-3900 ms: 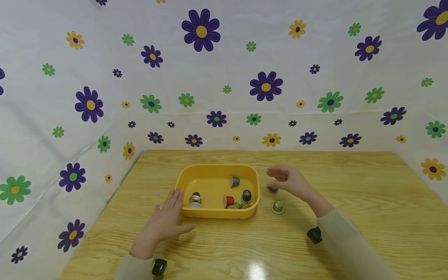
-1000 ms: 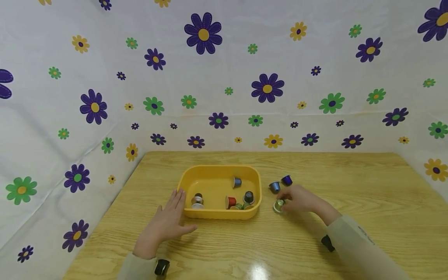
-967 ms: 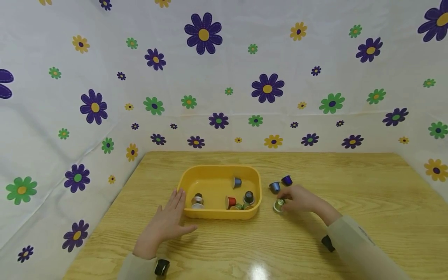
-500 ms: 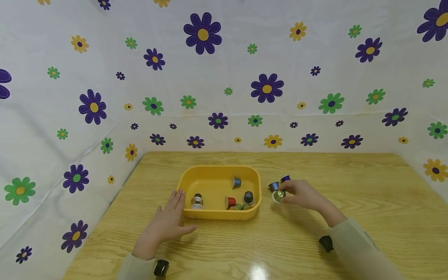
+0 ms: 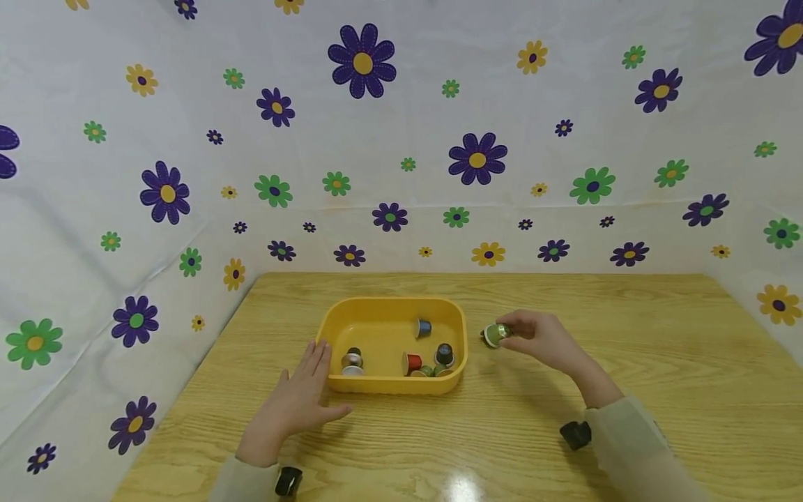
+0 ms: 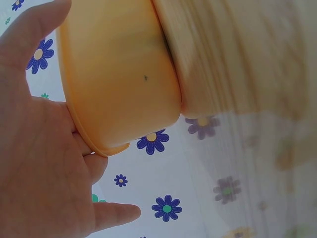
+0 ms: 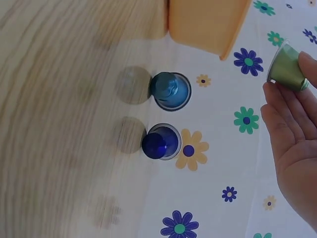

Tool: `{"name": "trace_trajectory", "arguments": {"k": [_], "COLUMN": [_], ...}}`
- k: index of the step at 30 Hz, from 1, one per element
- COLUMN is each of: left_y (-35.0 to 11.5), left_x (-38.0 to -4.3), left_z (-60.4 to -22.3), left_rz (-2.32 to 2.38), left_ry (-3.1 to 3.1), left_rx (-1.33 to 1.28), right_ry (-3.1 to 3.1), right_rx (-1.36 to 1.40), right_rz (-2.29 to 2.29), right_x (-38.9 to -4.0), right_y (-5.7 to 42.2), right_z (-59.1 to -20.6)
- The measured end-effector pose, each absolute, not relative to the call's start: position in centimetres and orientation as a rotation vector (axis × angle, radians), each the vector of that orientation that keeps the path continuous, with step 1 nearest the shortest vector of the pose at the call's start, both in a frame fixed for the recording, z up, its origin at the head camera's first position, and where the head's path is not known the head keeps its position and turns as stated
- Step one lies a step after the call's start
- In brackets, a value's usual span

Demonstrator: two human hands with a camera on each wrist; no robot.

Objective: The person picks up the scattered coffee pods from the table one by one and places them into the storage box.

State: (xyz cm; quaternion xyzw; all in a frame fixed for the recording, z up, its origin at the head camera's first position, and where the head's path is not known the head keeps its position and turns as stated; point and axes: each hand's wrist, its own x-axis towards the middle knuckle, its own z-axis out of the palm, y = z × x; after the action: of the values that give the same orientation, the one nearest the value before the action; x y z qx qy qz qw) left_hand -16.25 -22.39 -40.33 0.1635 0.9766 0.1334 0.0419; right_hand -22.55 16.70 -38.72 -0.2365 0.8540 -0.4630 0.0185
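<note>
Between the thumb and fingers of my right hand (image 5: 544,341) is a green coffee capsule (image 7: 289,67), pinched and lifted above the table. Under it lie a light blue capsule (image 7: 171,90) and a dark blue capsule (image 7: 162,142), both mostly hidden in the head view. My left hand (image 5: 300,399) lies with straight fingers on the left rim of the yellow tray (image 5: 392,384). Inside the tray are a blue capsule (image 5: 424,328), a red capsule (image 5: 411,362), a dark capsule (image 5: 445,354), green ones at the front wall and a few brown and white ones at left.
The wooden table (image 5: 615,362) reaches back to a white cloth (image 5: 401,125) printed with flowers, which also hangs at both sides. Black wrist devices (image 5: 576,435) sit on both forearms.
My right hand has taken the green capsule from the table, raised it and carried it slightly away from me, over the blue ones. The left hand has stayed on the tray's rim.
</note>
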Motion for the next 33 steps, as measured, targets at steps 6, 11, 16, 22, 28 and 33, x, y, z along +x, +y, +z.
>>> {"name": "trace_trajectory", "arguments": {"k": [6, 11, 16, 22, 28, 33], "left_y": [-22.4, -22.4, -22.5, -22.6, -22.7, -22.6], "left_x": [-16.2, -16.3, -16.3, -16.3, -16.3, -16.3], "left_z": [-40.2, -40.2, -40.3, -40.3, -40.3, -40.4], "left_rz": [0.409, 0.417, 0.413, 0.398, 0.403, 0.413], "left_ry": [2.99, 2.981, 2.981, 2.99, 2.993, 2.985], "left_rx": [0.497, 0.496, 0.492, 0.487, 0.489, 0.492], "right_ry": [2.571, 2.529, 2.479, 2.399, 2.378, 2.334], "right_rx": [-0.617, -0.575, -0.57, -0.576, -0.609, -0.591], "right_rz": [-1.591, -1.689, -1.768, -1.843, -1.858, -1.863], "right_x": [-22.7, -22.9, -23.2, -23.6, -24.1, -24.4], "right_y": [16.2, 15.7, 14.9, 13.4, 11.5, 10.0], "right_z": [-38.6, -38.6, -38.7, -38.7, -39.0, -39.6]}}
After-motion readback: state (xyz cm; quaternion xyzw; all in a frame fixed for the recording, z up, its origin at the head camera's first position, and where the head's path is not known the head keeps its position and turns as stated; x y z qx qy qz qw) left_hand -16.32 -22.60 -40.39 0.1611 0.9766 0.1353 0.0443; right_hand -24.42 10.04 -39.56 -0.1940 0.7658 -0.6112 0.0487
